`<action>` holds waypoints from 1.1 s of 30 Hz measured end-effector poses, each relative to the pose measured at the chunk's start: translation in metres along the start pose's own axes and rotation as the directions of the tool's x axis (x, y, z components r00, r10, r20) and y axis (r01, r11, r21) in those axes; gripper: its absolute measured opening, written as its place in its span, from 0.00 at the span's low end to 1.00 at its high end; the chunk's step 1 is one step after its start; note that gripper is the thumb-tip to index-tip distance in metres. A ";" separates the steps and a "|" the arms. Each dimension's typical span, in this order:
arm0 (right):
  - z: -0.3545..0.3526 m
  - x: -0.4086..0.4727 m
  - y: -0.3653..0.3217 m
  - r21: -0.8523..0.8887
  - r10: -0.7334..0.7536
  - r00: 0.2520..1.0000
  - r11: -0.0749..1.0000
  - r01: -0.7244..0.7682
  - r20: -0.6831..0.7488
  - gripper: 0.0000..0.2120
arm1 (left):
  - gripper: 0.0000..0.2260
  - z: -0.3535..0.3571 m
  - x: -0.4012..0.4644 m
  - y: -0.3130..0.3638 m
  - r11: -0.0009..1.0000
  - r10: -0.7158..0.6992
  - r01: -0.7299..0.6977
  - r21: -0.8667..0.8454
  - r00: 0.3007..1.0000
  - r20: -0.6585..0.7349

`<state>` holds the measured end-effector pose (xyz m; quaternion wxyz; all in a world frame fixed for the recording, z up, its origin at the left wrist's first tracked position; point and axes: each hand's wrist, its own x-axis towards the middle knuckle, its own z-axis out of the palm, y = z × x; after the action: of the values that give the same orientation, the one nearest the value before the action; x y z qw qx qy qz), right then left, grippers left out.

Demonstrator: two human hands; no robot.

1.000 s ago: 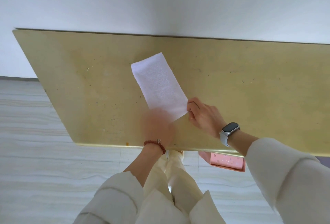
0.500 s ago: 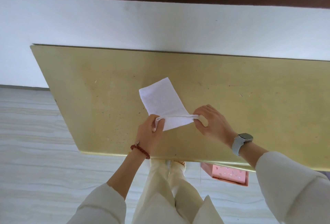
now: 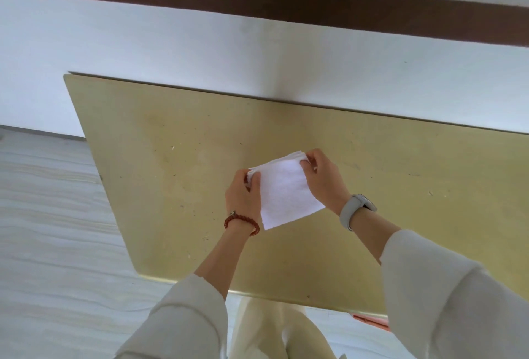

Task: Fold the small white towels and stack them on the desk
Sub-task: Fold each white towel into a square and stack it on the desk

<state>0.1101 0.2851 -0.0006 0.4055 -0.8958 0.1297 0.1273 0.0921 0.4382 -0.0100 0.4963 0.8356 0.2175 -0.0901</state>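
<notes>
One small white towel (image 3: pixel 286 192) lies folded over into a rough square near the middle of the yellow desk (image 3: pixel 171 163). My left hand (image 3: pixel 243 195), with a red bead bracelet on the wrist, pinches the towel's far left corner. My right hand (image 3: pixel 323 178), with a grey watch on the wrist, pinches the far right corner. Both corners show several layered edges. The towel's near fold points toward me and lies flat on the desk.
The desk stands against a white wall (image 3: pixel 257 57) with a dark brown band. Pale wood-grain floor (image 3: pixel 51 229) lies to the left. A pink box (image 3: pixel 369 319) peeks out under the desk's near edge at the right.
Both hands carried the towel's near end away from me onto its far end, halving the long strip into a square. The camera tilted up, so the desk sits lower in view.
</notes>
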 end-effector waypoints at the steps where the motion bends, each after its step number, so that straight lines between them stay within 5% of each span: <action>1: 0.002 0.004 0.000 -0.029 0.014 1.000 0.999 -0.014 -0.009 0.07 | 0.05 0.000 0.004 -0.001 1.000 0.002 -0.002 0.005 1.000 0.007; 17: 0.017 0.020 -0.009 -0.210 0.214 0.970 0.949 -0.235 -0.116 0.09 | 0.09 -0.003 0.019 0.006 0.964 -0.186 0.196 0.180 0.980 -0.070; 20: 0.013 0.004 0.003 -0.389 -0.151 0.941 0.921 0.023 -0.302 0.11 | 0.10 -0.006 0.005 -0.006 0.948 0.136 -0.080 0.307 0.977 -0.164; 22: 0.014 -0.008 0.018 -0.547 -0.456 0.866 0.787 0.284 -0.205 0.15 | 0.12 -0.002 -0.004 -0.020 0.849 0.426 -0.346 0.399 0.895 -0.129; 24: 0.017 -0.014 0.033 -0.627 -0.565 0.825 0.636 0.449 0.018 0.20 | 0.15 0.007 -0.009 -0.031 0.759 0.538 -0.473 0.447 0.843 -0.021; 27: 0.022 -0.008 0.042 -0.694 -0.497 0.847 0.541 0.474 0.191 0.24 | 0.21 0.015 -0.011 -0.039 0.701 0.448 -0.451 0.552 0.881 0.151; 33: 0.025 0.000 0.045 -0.698 -0.342 0.898 0.570 0.433 0.278 0.28 | 0.28 0.018 -0.009 -0.045 0.581 0.259 -0.371 0.725 0.928 0.267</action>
<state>0.0916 0.2758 -0.0478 0.0275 -0.9792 -0.1563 0.1267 0.0645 0.4387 -0.0515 0.1176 0.9830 -0.0265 -0.1388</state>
